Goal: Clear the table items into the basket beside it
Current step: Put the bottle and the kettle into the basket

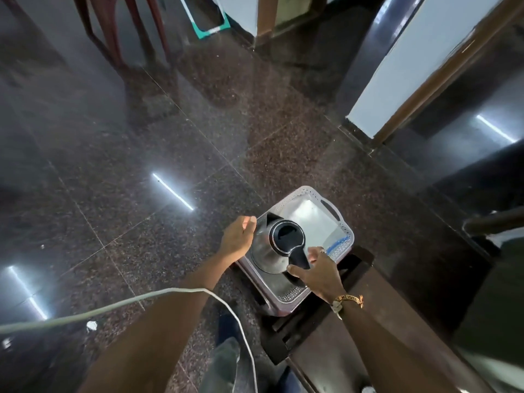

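A steel electric kettle (265, 252) with a black lid and black handle stands upright in the near end of a pale perforated plastic basket (312, 192) on the floor. My left hand (237, 241) cups the kettle's left side, fingers curled against the metal. My right hand (317, 272) is at the handle, thumb on one side and fingers on the other. The dark wooden table (343, 353) lies at the lower right, right beside the basket.
A flat white thing (314, 219) lies in the basket's far half. A white cable (136, 300) runs over my left forearm. Red-brown chair legs (113, 38) stand on the dark polished floor at top left; a wall corner (397, 80) stands at right.
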{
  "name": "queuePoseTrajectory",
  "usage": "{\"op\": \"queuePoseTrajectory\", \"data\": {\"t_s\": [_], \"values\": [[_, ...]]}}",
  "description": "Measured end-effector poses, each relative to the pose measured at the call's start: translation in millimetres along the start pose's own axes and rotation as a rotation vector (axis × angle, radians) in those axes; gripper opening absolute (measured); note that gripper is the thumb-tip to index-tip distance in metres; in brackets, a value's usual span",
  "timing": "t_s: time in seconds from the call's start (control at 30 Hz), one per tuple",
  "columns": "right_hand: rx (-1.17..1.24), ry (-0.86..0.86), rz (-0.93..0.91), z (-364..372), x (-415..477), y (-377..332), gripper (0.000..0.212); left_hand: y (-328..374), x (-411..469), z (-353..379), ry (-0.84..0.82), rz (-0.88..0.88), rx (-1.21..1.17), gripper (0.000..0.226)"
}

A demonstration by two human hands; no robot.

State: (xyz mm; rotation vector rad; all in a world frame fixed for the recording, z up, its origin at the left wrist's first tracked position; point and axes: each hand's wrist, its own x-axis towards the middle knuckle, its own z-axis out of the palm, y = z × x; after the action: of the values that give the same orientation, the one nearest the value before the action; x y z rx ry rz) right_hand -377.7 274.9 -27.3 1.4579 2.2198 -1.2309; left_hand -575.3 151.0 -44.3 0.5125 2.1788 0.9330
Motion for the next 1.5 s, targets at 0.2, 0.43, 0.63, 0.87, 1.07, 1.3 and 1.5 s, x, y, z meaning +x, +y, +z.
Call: {"op": "queuePoseTrajectory", "data": {"t_s": [0.2,0.43,0.63,0.87,1.07,1.3,1.5], "values": [[0.016,-0.028,0.111,7.9,17.0,6.1,0.057,-12.5,37.1,17.6,-0.126,-0.066,-0.098,0.063],[0.067,-0.118,0.15,17.2,27.3,12.7,0.034,-11.9,60.1,44.9,-0.222,-0.252,-0.34,0.095],[0.215,-0.031,0.177,36.7,28.2,21.4,0.025,-16.0,74.2,61.9,-0.28,-0.24,-0.468,0.095],[0.222,0.079,0.152,38.9,18.9,21.3,0.026,-3.7,62.5,72.0,-0.145,-0.327,-0.585,0.084],[0.23,0.125,0.095,24.9,-6.3,26.3,0.027,21.2,33.8,67.3,-0.141,-0.361,-0.572,0.088],[0.348,0.086,-0.012,-10.3,-56.9,42.2,0.032,66.2,-24.0,70.5,-0.142,-0.308,-0.635,0.072],[0.333,0.088,-0.082,-45.0,-113.9,62.4,0.053,98.0,-86.9,84.1,-0.121,-0.269,-0.718,0.07]]}}
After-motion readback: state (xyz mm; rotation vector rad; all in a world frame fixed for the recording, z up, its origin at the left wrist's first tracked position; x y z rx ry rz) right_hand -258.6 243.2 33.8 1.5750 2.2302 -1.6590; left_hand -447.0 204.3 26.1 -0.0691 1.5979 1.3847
